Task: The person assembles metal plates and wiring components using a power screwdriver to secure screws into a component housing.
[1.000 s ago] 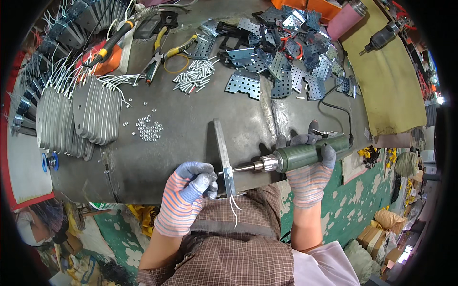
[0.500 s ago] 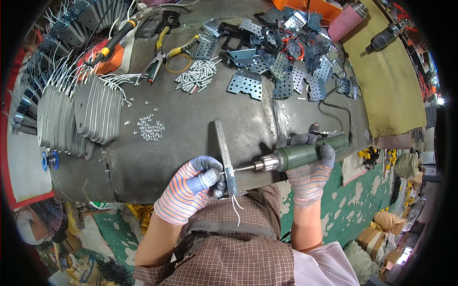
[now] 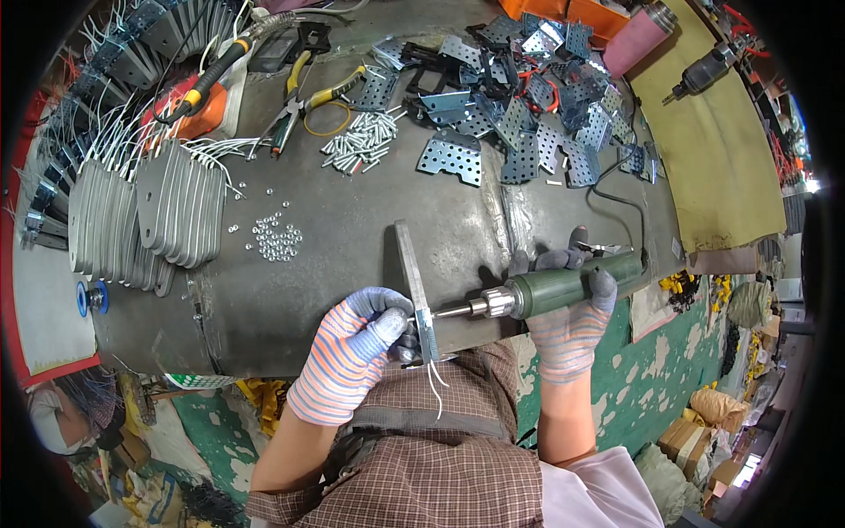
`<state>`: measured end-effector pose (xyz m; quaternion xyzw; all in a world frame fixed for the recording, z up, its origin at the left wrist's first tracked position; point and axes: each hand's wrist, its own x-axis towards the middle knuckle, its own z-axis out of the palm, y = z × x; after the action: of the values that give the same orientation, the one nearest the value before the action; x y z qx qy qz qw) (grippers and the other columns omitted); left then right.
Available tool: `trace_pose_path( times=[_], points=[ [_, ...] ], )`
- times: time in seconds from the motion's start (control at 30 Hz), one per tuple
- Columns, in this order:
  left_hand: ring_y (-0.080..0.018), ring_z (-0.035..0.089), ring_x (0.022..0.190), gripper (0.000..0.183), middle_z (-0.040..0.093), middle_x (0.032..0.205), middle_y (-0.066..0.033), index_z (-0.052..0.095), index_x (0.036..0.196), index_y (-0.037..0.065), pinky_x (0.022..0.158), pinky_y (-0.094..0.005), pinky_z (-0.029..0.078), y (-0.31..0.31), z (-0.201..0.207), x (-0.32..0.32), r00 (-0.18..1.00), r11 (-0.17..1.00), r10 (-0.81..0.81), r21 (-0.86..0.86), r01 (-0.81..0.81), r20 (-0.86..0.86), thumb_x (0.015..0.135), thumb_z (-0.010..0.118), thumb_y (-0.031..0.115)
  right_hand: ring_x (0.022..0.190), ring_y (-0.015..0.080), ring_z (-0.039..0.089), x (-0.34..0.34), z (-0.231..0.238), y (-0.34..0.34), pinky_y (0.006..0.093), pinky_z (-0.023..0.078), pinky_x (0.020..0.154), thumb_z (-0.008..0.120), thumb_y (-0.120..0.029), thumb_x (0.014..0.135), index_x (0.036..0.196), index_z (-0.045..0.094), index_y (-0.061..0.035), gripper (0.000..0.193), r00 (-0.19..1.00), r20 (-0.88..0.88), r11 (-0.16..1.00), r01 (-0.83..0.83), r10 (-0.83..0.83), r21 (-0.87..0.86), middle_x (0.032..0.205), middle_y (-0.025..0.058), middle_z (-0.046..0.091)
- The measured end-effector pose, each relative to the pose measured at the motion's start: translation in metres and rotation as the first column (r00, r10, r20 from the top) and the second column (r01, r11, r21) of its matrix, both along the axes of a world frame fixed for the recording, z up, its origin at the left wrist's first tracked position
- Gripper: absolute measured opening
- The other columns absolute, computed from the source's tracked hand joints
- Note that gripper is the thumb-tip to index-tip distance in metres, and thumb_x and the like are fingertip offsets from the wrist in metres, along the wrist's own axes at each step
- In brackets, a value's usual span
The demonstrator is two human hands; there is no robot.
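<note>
My left hand [image 3: 345, 350], in a striped work glove, pinches a flat grey metal plate [image 3: 410, 264] near its lower end. The plate stands on edge, with two white wires [image 3: 436, 387] hanging from its bottom. A small perforated bracket [image 3: 426, 339] appears to lie against it, largely hidden by my fingers. My right hand [image 3: 572, 334], gloved too, is wrapped round a green power screwdriver [image 3: 576, 286] lying nearly level. Its bit [image 3: 453, 311] points left and meets the plate beside my left fingertips. Whatever fastener is at the tip is hidden.
Small nuts [image 3: 277, 239] and a heap of screws [image 3: 363, 141] lie beyond my left hand. Grey wired plates [image 3: 180, 207] stand stacked at left. Pliers [image 3: 295, 106] and perforated brackets [image 3: 451, 158] are farther back. A black cord [image 3: 638, 207] runs from the screwdriver.
My left hand's wrist has dropped slightly and its thumb has shifted a little. The plate and the screwdriver stay almost where they were, with the bit still against the plate.
</note>
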<state>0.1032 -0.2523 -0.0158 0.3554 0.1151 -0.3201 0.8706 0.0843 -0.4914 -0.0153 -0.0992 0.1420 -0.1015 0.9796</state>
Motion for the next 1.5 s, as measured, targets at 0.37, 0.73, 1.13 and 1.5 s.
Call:
trace_pose_path(
  times=[0.37, 0.73, 1.13, 1.5],
  points=[
    [-0.0221, 0.063, 0.085, 0.019, 0.064, 0.094, -0.0082, 0.063, 0.100, 0.006, 0.077, -0.0344, 0.051, -0.005, 0.001, -0.011, 0.609, 0.576, -0.328, 0.664, -0.477, 0.722, 0.082, 0.068, 0.007, 0.095, 0.0195, 0.058, -0.003, -0.003, -0.003, 0.0521, 0.031, 0.107, 0.069, -0.015, 0.077, 0.125, 0.050, -0.0060, 0.053, 1.000, -0.031, 1.000, 0.002, -0.002, -0.004, 0.093, 0.0034, 0.063],
    [-0.0287, 0.060, 0.080, 0.022, 0.061, 0.085, -0.0100, 0.063, 0.092, 0.006, 0.072, -0.0416, 0.048, -0.003, 0.022, 0.006, 0.194, 0.289, -0.777, 0.613, -0.735, 0.599, 0.070, 0.063, 0.009, 0.094, 0.0210, 0.058, -0.002, 0.006, 0.000, 0.0537, 0.031, 0.107, 0.069, -0.014, 0.076, 0.124, 0.050, -0.0053, 0.052, 0.998, -0.055, 0.999, 0.018, -0.020, -0.028, 0.092, 0.0038, 0.062],
    [-0.0283, 0.062, 0.081, 0.017, 0.066, 0.087, -0.0084, 0.063, 0.092, 0.008, 0.076, -0.0391, 0.049, -0.005, 0.018, -0.010, 0.418, 0.297, -0.572, 0.653, -0.696, 0.706, 0.077, 0.069, 0.012, 0.095, 0.0247, 0.060, -0.001, 0.009, -0.001, 0.0571, 0.033, 0.106, 0.069, -0.013, 0.075, 0.126, 0.053, -0.0094, 0.053, 0.999, -0.031, 1.000, 0.025, -0.025, -0.010, 0.092, 0.0063, 0.062],
    [-0.0275, 0.063, 0.084, 0.020, 0.068, 0.091, -0.0073, 0.066, 0.097, 0.009, 0.077, -0.0388, 0.050, -0.006, 0.007, -0.014, 0.425, 0.350, -0.475, 0.609, -0.712, 0.770, 0.078, 0.071, 0.010, 0.094, 0.0216, 0.058, 0.000, 0.010, 0.003, 0.0546, 0.032, 0.104, 0.069, -0.015, 0.077, 0.125, 0.048, -0.0053, 0.053, 0.999, -0.028, 0.998, 0.019, -0.021, -0.060, 0.092, 0.0039, 0.061]
  ],
)
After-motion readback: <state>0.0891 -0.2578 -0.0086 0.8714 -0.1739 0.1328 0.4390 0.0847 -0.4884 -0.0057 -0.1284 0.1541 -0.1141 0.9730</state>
